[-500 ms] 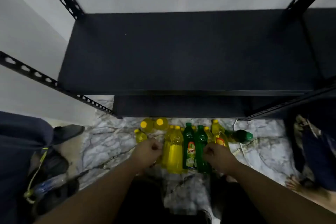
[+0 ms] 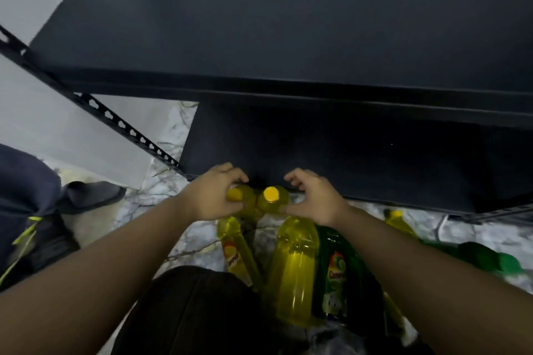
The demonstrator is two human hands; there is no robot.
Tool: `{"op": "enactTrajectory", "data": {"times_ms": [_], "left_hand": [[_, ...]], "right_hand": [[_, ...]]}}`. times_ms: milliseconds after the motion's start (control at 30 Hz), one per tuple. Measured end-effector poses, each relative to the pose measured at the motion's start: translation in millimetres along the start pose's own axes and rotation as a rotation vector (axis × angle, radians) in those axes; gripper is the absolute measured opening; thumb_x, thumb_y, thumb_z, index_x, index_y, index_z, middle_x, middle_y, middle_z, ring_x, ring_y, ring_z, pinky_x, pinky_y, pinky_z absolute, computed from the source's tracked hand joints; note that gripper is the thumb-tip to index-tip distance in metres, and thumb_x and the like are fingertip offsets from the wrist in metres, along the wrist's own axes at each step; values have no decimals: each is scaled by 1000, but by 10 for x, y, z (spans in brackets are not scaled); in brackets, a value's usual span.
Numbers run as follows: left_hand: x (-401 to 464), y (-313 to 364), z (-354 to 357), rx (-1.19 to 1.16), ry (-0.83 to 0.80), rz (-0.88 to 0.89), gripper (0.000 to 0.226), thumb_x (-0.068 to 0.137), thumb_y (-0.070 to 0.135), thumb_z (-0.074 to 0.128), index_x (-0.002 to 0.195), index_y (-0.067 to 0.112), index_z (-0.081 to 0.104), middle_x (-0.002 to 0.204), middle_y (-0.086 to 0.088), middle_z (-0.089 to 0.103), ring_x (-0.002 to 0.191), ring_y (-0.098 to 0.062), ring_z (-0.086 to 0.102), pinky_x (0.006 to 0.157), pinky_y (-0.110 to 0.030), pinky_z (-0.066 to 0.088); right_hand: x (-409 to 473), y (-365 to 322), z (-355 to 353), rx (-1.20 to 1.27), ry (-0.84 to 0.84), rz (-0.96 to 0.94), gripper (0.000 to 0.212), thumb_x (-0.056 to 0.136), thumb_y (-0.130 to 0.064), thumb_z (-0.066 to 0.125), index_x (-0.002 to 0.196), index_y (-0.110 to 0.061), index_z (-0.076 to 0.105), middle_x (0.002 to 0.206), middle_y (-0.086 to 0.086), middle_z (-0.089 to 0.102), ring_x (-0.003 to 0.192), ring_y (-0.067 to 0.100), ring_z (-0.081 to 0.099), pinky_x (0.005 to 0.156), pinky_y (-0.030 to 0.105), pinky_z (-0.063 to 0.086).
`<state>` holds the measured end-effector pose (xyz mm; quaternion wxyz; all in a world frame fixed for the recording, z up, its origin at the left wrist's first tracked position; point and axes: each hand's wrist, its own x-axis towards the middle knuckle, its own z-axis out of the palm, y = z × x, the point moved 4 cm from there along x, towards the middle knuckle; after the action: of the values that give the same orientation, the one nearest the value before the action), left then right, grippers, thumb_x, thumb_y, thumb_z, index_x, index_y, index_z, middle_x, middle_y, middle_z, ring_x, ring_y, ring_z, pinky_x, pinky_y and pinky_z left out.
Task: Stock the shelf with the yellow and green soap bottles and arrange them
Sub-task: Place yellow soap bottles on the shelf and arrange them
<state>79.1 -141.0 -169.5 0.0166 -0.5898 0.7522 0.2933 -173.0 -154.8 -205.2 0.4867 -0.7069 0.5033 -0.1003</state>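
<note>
Two upright yellow soap bottles stand on the floor against the front edge of the bottom shelf [image 2: 331, 150]. My left hand [image 2: 213, 196] is closed around the left yellow bottle [image 2: 240, 196], covering most of its cap. My right hand [image 2: 314, 199] curls around the right yellow bottle [image 2: 272, 196], fingers spread over its far side. Nearer to me, a large yellow bottle [image 2: 294, 268], a slimmer yellow bottle [image 2: 235, 251] and a green bottle [image 2: 336, 271] lie on the marble floor. Another green bottle [image 2: 484, 256] lies at the right.
The black upper shelf [image 2: 288, 23] overhangs the scene, with a perforated black upright [image 2: 121, 124] at the left. A person's dark trouser leg and shoe [image 2: 86, 196] stand at the left. My dark-clothed knee [image 2: 196, 311] fills the bottom centre. A yellow bottle [image 2: 399, 222] lies beyond my right forearm.
Both hands have moved forward from the lying bottles to the two upright yellow bottles by the bottom shelf. The view has dropped closer to the floor.
</note>
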Motion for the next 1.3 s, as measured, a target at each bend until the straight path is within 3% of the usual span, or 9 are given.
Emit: {"op": "enactTrajectory", "data": {"times_ms": [100,200,367,500,633,833,1067,1300], "left_hand": [[87,-312,162,-3,-12,-12,71,70,64,72,129,26,62,116,4,59,108,-15,60,94,-34,49],[171,-475,348,-53,-10,-51,80,69,66,81,135,26,60,128,7,63,115,-11,61,97,-33,50],[187,-516,572,-120,116,-143,67,67,49,94,126,29,66,117,12,65,109,-13,62,86,-31,50],[153,-498,540,-124,162,-166,61,74,43,91,127,21,69,125,3,67,116,-19,61,93,-35,50],[55,-460,386,-206,251,-201,38,78,37,90,108,24,69,105,5,71,100,-18,66,78,-31,47],[-329,-59,-190,-215,451,-127,32,81,41,86,92,29,59,85,9,66,80,-13,63,62,-30,44],[-953,648,-1110,-354,632,18,33,77,52,82,94,31,63,88,4,71,86,-18,69,78,-49,59],[-1521,1582,-1976,-451,780,184,30,84,37,85,108,30,69,96,9,78,91,-9,74,83,-39,62]], "right_hand": [[356,55,241,-88,-40,-36,85,68,-47,90,141,-31,50,127,-4,51,123,15,49,99,37,48],[573,143,462,-185,-102,-6,94,64,-39,94,145,-30,48,137,1,52,126,21,49,99,39,48],[584,77,614,-256,-26,12,62,64,-28,95,119,-32,67,114,0,68,102,23,66,84,41,59],[443,54,604,-181,77,17,48,67,-29,94,110,-27,72,106,-1,71,99,22,67,82,42,60],[333,-59,417,-98,193,8,43,65,-37,94,101,-31,70,98,-5,71,92,17,67,78,43,59],[-80,-620,-64,-57,333,-119,44,61,-49,91,88,-33,60,86,-9,69,84,8,65,73,39,58],[-778,-1358,-633,-5,508,-282,50,63,-58,88,100,-32,67,96,-12,71,93,7,66,81,40,58],[-1590,-2131,-1290,27,656,-435,37,72,-48,89,99,-31,71,95,-11,74,92,6,69,82,39,61]]}}
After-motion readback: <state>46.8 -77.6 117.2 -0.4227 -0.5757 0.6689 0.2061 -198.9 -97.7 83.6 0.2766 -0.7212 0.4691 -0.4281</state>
